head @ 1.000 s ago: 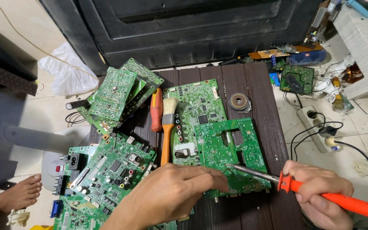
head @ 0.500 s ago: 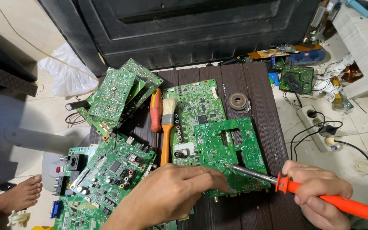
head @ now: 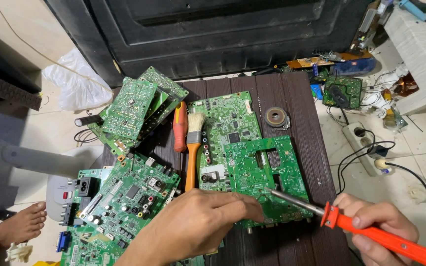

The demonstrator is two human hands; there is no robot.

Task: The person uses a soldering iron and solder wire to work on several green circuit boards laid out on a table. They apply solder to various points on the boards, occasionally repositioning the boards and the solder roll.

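Note:
My right hand [head: 380, 226] grips an orange-handled soldering iron [head: 371, 231]; its metal tip touches the lower part of a green circuit board [head: 262, 170] that lies on a dark wooden table [head: 301, 113]. My left hand [head: 198, 224] rests fingers-down on the near edge of that board, just left of the tip; whether it pinches anything is hidden. The board overlaps a second green board [head: 228, 123] behind it.
An orange-handled brush [head: 193, 148] and an orange screwdriver [head: 179, 127] lie left of the boards. More green boards are piled at the far left [head: 131, 106] and near left [head: 119, 207]. A solder spool [head: 275, 117], a power strip [head: 363, 145] and a bare foot [head: 18, 226] are around.
The soldering iron has shifted slightly left, its tip staying on the board. My left hand has barely moved.

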